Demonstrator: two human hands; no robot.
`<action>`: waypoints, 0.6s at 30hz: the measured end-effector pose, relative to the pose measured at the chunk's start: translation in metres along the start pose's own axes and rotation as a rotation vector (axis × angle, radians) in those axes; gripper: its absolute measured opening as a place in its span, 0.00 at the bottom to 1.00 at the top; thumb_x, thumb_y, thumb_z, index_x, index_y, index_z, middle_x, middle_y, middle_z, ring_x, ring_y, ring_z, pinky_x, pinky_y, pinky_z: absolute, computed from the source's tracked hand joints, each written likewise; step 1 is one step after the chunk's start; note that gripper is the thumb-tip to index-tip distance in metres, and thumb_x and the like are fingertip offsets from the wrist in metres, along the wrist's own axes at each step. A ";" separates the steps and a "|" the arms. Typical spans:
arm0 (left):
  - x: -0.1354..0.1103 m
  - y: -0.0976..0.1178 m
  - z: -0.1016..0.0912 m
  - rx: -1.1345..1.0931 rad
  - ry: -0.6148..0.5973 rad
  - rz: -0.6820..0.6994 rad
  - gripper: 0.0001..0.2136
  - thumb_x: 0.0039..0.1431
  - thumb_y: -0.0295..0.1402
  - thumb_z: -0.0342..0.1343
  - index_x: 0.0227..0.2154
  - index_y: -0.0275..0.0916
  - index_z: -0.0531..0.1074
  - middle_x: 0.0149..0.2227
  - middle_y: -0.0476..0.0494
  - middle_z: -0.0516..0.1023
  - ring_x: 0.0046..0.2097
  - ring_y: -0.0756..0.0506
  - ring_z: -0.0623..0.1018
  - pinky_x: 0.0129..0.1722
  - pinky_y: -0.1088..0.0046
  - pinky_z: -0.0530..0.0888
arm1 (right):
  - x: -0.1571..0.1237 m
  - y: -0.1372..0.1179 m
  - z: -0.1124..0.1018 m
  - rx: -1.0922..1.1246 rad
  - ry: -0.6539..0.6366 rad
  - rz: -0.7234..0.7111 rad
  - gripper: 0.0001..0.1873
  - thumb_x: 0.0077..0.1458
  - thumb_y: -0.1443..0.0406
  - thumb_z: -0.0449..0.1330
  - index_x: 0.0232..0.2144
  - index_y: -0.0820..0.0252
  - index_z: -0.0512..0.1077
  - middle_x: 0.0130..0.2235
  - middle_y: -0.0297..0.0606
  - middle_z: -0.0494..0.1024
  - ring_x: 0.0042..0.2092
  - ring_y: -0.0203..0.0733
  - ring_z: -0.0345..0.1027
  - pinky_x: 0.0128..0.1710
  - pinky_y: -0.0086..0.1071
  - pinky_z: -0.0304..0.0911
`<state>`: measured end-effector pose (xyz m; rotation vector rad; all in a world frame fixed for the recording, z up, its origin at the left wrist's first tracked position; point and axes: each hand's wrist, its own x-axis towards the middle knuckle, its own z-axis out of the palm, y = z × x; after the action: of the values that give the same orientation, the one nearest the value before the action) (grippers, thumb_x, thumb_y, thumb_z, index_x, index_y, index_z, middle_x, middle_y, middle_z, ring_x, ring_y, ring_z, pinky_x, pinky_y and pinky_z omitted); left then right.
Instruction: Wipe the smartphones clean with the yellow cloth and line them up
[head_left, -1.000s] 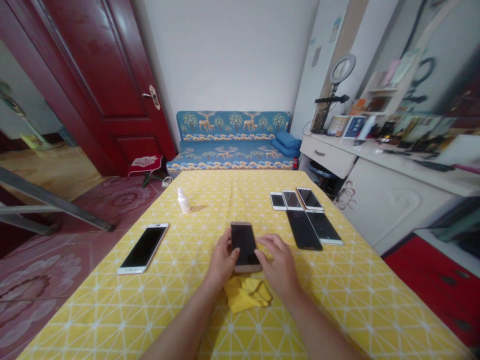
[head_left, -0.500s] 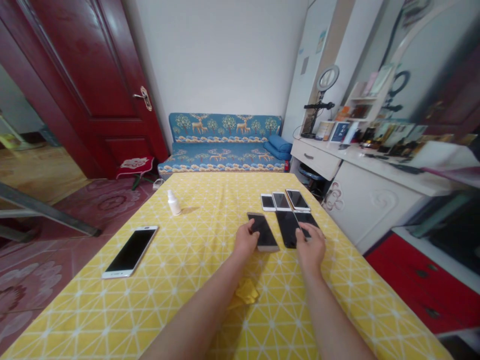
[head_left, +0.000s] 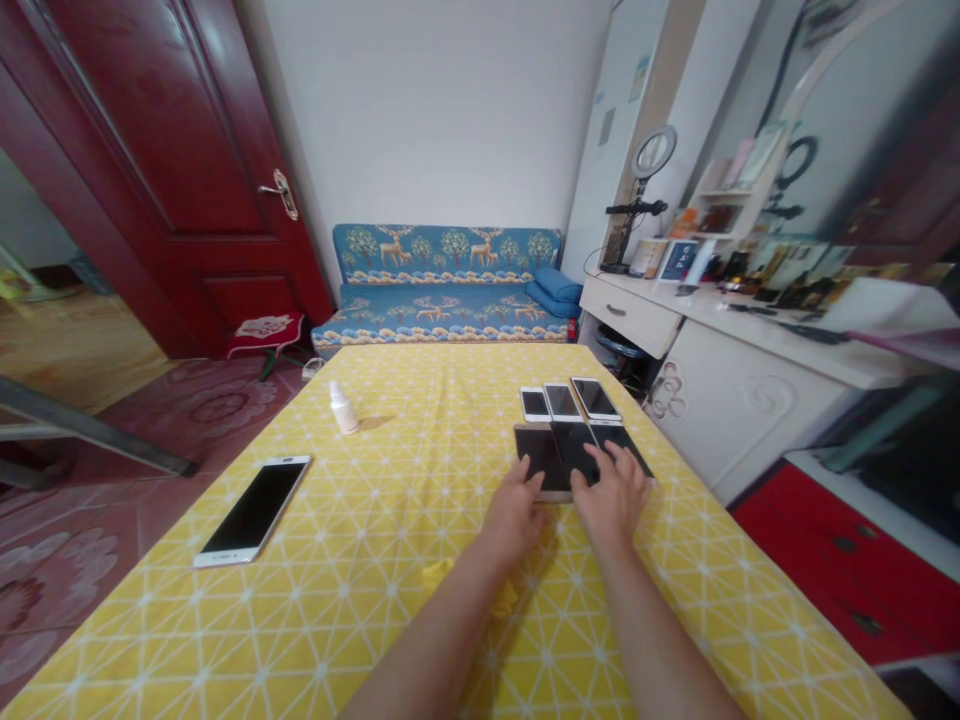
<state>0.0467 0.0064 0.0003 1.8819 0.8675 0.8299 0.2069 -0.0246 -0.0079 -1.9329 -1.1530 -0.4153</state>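
My left hand (head_left: 516,512) is closed at the lower left of a grey-framed phone (head_left: 541,452), its fingertips on the phone's edge and screen. Right beside this phone lies a black phone (head_left: 574,445). My right hand (head_left: 611,500) rests over the black phone with fingers apart, partly covering it and another dark phone (head_left: 624,440) to its right. Behind them lie a small white phone (head_left: 535,403), a second white phone (head_left: 562,401) and a larger white-framed phone (head_left: 596,398). A yellow cloth (head_left: 504,602) is partly hidden under my left forearm.
A large white phone (head_left: 253,510) lies face up at the left of the yellow tablecloth (head_left: 360,600). Beyond it stands a white spray bottle (head_left: 343,410). A blue patterned sofa (head_left: 442,300) is past the far edge, a white dressing table (head_left: 750,370) at the right.
The grey-framed phone has moved right, up against the black phone, with my left hand following. My right hand has shifted slightly left and its fingers have spread.
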 end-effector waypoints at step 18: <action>0.012 -0.003 0.018 0.268 0.042 0.065 0.20 0.53 0.21 0.51 0.49 0.35 0.74 0.62 0.34 0.63 0.64 0.34 0.61 0.61 0.54 0.63 | 0.011 0.007 -0.008 -0.189 -0.268 0.375 0.28 0.48 0.59 0.58 0.53 0.55 0.71 0.63 0.49 0.59 0.66 0.63 0.40 0.60 0.62 0.39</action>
<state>0.0664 0.0095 -0.0070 2.1413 0.9872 0.8273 0.2190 -0.0266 0.0004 -2.3659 -0.9062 -0.0649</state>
